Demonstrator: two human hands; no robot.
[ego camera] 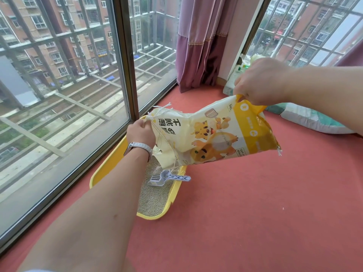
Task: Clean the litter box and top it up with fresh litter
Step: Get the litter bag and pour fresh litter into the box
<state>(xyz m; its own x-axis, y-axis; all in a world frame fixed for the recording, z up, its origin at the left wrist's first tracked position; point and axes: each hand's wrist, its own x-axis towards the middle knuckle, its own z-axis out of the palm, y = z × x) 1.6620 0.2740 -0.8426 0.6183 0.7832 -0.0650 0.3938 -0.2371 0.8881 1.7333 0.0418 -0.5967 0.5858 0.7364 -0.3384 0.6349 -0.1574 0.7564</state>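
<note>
Both our hands are closed tight on the litter bag (214, 134), which we hold stretched between them at mid-frame. Our left hand (140, 132) pinches the frayed, torn-open end at centre frame, fingers curled into the woven edge where loose white threads hang down. Our right hand (261, 81), higher and toward the upper right, grips the yellow handle corner with knuckles bunched over it. We see the bag tilted, its open end lower and pointing down-left over the litter box (172, 193).

Its glossy woven plastic is pale cream with a deep yellow band and printed cartoon animals, and it sags limp and creased in the middle.

Below it, lower centre, the box is a smooth yellow plastic tray with rounded corners, holding fine grey-beige granules. A pale blue-grey slotted scoop (167, 178) lies in it, its head on the litter and its handle resting across the right rim.

A white-strapped watch (137, 149) sits on our left wrist. The floor (255, 213) is flat salmon-red. Large glass windows (68, 95) with dark frames fill the left, a mauve curtain (198, 46) hangs at top centre, and a quilted green-and-white cushion (314, 119) lies at the right edge.
</note>
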